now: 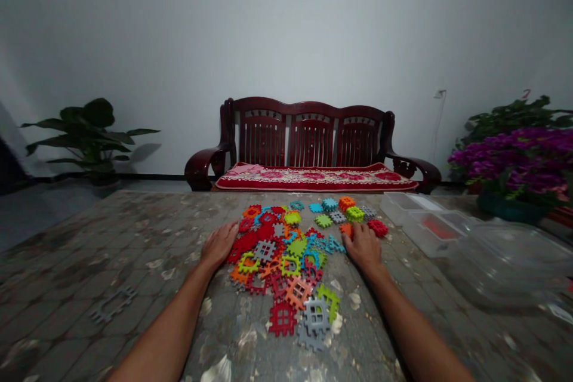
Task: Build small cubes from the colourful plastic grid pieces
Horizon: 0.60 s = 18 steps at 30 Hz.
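A heap of flat, colourful interlocking plastic tiles (282, 256) lies on the patterned table (134, 262) in front of me: red, orange, green, blue and grey pieces. My left hand (218, 245) rests flat at the heap's left edge, fingers stretched out and touching red tiles. My right hand (363, 246) lies palm down at the heap's right edge, fingertips on an orange tile (346, 228). Beyond the heap sit small stacked tile blocks (353, 213) in green, orange, blue, grey and red. A lone grey tile (111, 304) lies far left.
Clear plastic boxes (427, 224) and a clear lid (510, 262) stand at the table's right. Behind the table is a dark wooden bench (308, 143) with a red cushion. A green plant (89, 131) stands left, purple flowers (523, 155) right.
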Motion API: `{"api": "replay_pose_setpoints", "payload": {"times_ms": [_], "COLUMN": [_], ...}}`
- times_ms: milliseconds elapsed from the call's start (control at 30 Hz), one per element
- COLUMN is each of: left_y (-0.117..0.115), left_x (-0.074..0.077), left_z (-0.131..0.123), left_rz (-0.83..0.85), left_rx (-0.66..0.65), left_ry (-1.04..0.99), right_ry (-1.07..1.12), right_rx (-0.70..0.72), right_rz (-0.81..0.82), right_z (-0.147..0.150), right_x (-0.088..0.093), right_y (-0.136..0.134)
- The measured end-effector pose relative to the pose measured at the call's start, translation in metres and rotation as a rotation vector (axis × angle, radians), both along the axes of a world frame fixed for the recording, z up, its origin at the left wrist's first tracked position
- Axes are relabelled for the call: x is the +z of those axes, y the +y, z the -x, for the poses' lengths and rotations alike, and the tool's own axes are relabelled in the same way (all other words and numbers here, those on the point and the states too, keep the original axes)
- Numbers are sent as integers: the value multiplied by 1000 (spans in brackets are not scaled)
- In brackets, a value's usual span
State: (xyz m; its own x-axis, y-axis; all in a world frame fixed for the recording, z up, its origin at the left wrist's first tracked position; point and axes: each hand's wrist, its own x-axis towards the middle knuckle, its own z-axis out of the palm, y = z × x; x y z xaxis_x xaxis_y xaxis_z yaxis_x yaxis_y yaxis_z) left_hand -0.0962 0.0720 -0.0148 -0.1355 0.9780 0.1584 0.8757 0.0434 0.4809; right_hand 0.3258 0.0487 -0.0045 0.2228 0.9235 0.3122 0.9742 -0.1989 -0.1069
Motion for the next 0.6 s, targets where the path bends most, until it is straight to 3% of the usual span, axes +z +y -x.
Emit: {"api": "replay_pose_setpoints", "payload": {"times_ms": [233,600], "left_y": [-15,-19], "left_x": [-11,-5], "left_z": [-7,-11], "left_rz": [-20,-54], "left_rx": [-35,-62], "left_ry": [99,171], "right_ry": [26,-18], "right_rx": [-18,18], "right_rz": [-34,-139], "right_z": [2,-4], "right_x": [1,-11], "right_y": [1,7]}}
